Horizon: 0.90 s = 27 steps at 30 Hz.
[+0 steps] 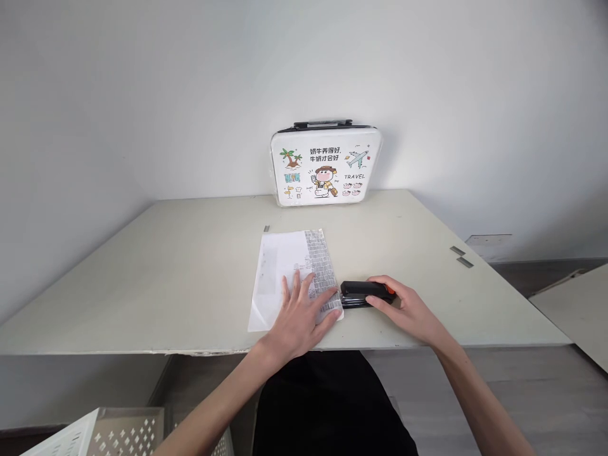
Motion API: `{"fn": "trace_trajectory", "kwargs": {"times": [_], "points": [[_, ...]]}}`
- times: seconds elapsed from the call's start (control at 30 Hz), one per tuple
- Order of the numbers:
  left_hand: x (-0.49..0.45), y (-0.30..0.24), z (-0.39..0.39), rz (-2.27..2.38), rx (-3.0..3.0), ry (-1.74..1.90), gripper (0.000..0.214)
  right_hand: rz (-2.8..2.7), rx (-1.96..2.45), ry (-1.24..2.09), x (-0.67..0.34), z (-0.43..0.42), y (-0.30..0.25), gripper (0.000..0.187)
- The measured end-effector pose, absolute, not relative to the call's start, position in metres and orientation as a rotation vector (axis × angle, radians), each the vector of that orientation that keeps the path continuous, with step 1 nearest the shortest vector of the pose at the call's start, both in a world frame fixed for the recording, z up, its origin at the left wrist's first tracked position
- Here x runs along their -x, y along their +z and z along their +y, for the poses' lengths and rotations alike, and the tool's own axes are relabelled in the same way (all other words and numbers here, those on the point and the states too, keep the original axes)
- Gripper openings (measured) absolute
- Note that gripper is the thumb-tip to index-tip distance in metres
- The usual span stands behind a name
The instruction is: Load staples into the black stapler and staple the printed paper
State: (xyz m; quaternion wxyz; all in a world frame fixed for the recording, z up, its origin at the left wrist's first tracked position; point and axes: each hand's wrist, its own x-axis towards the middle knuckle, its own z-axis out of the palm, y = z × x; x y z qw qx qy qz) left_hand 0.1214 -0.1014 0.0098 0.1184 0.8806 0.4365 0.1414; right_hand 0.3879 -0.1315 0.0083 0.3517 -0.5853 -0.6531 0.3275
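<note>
On the pale table lies a sheet of paper (280, 259), white with a grey printed strip along its right side. My left hand (301, 320) rests on it, palm down with the fingers spread. At the sheet's right edge sits a black stapler (363, 290), its front end meeting the paper. I cannot tell whether the edge is between the stapler's jaws. My right hand (403, 307) grips the stapler's rear end, where a bit of orange shows, with the thumb on the near side.
A white case (327, 168) with cartoon prints stands at the table's (166, 272) back against the wall. One staple strip (266, 228) lies above the paper, and two more strips (460, 256) lie at the right edge. A white perforated basket (123, 434) stands below left.
</note>
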Motion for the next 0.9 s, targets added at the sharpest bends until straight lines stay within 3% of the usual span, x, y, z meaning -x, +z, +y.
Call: {"fn": "trace_trajectory", "kwargs": {"times": [0.3, 0.57, 0.9], "points": [[-0.135, -0.003, -0.100, 1.310, -2.583, 0.497, 0.056, -1.670, 1.504, 0.852, -0.386, -0.131, 0.006, 0.033], [-0.143, 0.002, -0.094, 1.224, -2.461, 0.384, 0.080, -1.687, 1.521, 0.823, -0.386, -0.133, 0.008, 0.034], [-0.106, 0.016, -0.079, 1.057, -2.512, 0.276, 0.072, -1.684, 1.566, 0.795, -0.387, -0.131, 0.006, 0.046]]}}
